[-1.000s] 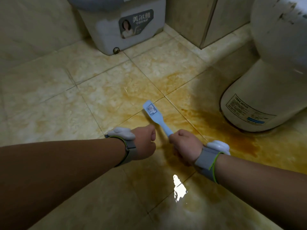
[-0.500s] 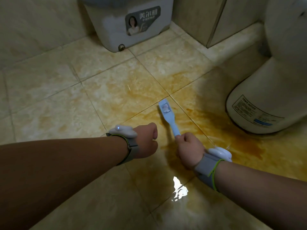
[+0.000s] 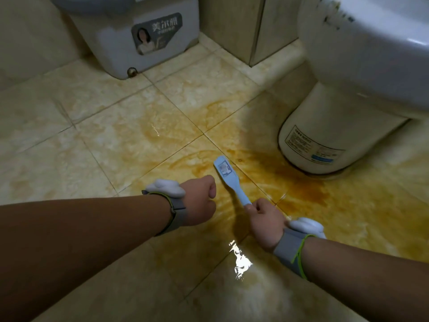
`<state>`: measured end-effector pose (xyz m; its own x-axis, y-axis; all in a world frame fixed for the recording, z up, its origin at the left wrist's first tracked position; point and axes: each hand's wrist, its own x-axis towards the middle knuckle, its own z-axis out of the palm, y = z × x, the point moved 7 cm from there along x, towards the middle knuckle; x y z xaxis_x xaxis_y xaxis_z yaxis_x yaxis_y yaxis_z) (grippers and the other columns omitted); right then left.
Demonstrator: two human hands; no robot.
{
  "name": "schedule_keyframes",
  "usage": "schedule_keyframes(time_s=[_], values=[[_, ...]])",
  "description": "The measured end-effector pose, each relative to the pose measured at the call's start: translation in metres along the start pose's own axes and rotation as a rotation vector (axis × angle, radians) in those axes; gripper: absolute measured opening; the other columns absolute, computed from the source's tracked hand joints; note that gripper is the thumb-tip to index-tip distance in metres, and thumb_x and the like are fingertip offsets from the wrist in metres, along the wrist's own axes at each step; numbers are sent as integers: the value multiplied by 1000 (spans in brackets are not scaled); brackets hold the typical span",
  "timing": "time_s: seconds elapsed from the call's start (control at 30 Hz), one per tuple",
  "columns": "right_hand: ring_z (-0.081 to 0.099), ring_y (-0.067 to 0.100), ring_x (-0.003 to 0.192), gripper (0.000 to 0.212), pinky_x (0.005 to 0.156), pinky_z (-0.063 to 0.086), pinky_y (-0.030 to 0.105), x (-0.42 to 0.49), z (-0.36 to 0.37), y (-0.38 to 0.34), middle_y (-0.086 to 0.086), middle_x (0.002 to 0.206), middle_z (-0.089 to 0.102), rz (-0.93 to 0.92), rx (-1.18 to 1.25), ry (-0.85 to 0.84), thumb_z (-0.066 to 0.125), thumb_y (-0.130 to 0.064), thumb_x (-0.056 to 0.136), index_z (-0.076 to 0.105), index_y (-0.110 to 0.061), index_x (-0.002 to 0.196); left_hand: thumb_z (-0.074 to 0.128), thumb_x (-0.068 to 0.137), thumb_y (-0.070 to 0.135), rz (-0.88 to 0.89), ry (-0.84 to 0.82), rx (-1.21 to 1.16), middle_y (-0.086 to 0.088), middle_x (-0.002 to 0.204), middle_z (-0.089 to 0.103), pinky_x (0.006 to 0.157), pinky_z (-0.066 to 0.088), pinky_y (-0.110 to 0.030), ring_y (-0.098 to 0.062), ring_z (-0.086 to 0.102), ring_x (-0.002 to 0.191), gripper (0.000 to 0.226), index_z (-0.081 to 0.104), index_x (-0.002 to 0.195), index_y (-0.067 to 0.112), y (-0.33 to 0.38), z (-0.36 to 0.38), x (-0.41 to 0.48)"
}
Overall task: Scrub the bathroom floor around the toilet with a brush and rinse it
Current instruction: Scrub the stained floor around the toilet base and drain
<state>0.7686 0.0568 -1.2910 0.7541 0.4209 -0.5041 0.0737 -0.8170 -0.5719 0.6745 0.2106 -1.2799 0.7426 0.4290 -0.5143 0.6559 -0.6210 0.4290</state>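
My right hand [image 3: 264, 219] grips the handle of a light blue brush [image 3: 228, 178]. Its flat head points away from me and rests on the tiled floor [image 3: 130, 140], left of the toilet base [image 3: 325, 135]. Orange-brown stains [image 3: 301, 191] spread over the wet tiles between the brush and the toilet. Just left of the brush handle, my left hand [image 3: 200, 198] is a closed fist above the floor and holds nothing. Both wrists wear grey bands with white pods.
A grey-white bin [image 3: 139, 40] with a printed label stands against the back wall. A beige cabinet corner [image 3: 253, 29] sits behind the toilet bowl [image 3: 371, 47]. A bright reflection [image 3: 240, 259] glints on wet floor near me.
The brush head has swept rightward across the tiles, toward the toilet base, and my right hand went with it. My left fist stayed beside it. The view shifted slightly.
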Motion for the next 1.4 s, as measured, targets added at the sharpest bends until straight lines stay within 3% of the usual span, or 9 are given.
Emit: schedule_keyframes(time_s=[0.17,0.37,0.53,0.67,0.93,1.1,1.2,1.3,1.4], values=[[57,37,103,27,74,35,32,-2,-25,12,23,107,62,76,-52,137,40,-23,98,55,-1,105,49,83,23,-10,-24,1,-1,86,63,70,54,-45,-27,62,77,8,45,87,29,-1,4,-2],[58,25,77,21,66,37,28,-11,21,-37,1,68,54,-177,-12,-119,50,-32,94,47,-20,76,52,84,21,-2,18,32,0,85,60,69,51,-42,-27,59,77,9,45,85,26,-9,-3,-7],[49,21,76,20,56,35,26,11,25,-12,10,81,55,22,-64,-137,48,-26,94,58,-12,84,52,84,24,-40,13,39,1,85,60,69,52,-43,-25,59,75,9,44,85,29,-26,-4,-14],[60,37,87,31,82,49,37,14,3,7,23,93,62,189,95,104,42,-24,96,60,1,97,50,82,29,-33,-4,48,3,83,60,71,55,-46,-24,60,74,7,44,85,32,-26,-5,-12],[55,25,75,23,75,49,35,0,14,-17,11,79,59,-27,12,-87,50,-30,92,53,-17,74,53,82,23,14,13,13,2,85,60,74,54,-45,-27,60,78,8,46,85,28,-3,-4,-6],[59,38,109,35,90,45,36,19,-26,22,25,115,62,238,-23,108,40,-21,99,60,4,112,51,84,24,19,-33,26,0,85,62,72,54,-46,-27,61,77,7,46,86,28,-1,6,-6],[62,40,92,39,86,51,45,17,-23,29,24,100,65,215,60,149,41,-29,96,61,3,104,51,85,24,27,-25,43,1,84,62,71,54,-44,-26,61,76,6,46,87,28,3,5,-4],[61,36,95,33,78,44,34,14,-20,12,20,92,65,71,73,138,44,-33,96,59,-3,93,52,86,25,33,-15,30,3,84,62,71,55,-43,-24,61,75,7,46,87,29,7,4,-3],[61,31,78,28,67,43,29,20,-21,-9,18,78,67,-54,110,92,50,-33,94,61,-8,85,51,84,26,31,0,9,3,84,62,70,56,-43,-22,61,74,7,46,84,30,5,5,-3]])
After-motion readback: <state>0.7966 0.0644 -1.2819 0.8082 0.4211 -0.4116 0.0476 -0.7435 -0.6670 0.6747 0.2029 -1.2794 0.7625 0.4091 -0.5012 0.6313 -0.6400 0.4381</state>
